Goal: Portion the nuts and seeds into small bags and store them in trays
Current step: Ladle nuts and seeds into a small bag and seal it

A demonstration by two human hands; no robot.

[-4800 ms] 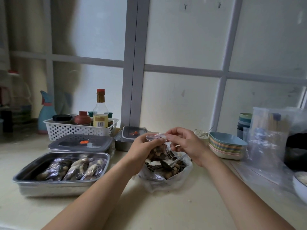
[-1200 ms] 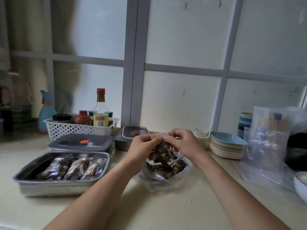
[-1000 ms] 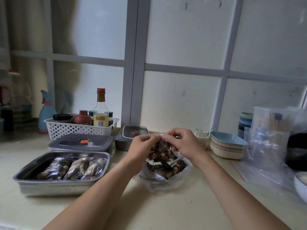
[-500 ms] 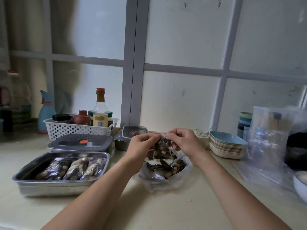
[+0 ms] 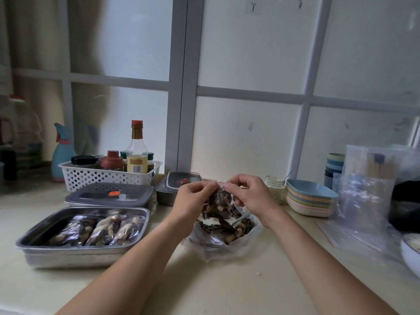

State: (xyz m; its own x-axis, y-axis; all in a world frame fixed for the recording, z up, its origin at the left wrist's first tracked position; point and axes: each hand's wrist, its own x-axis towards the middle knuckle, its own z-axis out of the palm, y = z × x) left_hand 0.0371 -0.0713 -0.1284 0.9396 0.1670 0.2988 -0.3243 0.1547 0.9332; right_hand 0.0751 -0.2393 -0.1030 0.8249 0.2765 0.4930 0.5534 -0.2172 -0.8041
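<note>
Small clear plastic bag of nuts and seeds (image 5: 219, 204), mid-frame, top pinched by left hand (image 5: 193, 198) and right hand (image 5: 250, 196), over big crumpled bag of loose mix (image 5: 227, 238); three full little bags (image 5: 100, 228) in shiny metal tray (image 5: 79, 251), lower left; likely being sealed, plenty left to pack.

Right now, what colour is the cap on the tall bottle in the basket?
Red cap, head view.

The left grip (image 5: 193, 198) and right grip (image 5: 247, 196) have drawn their fingertips closer together on the top strip of the small bag (image 5: 219, 205), which now hangs in plainer view between them.
</note>
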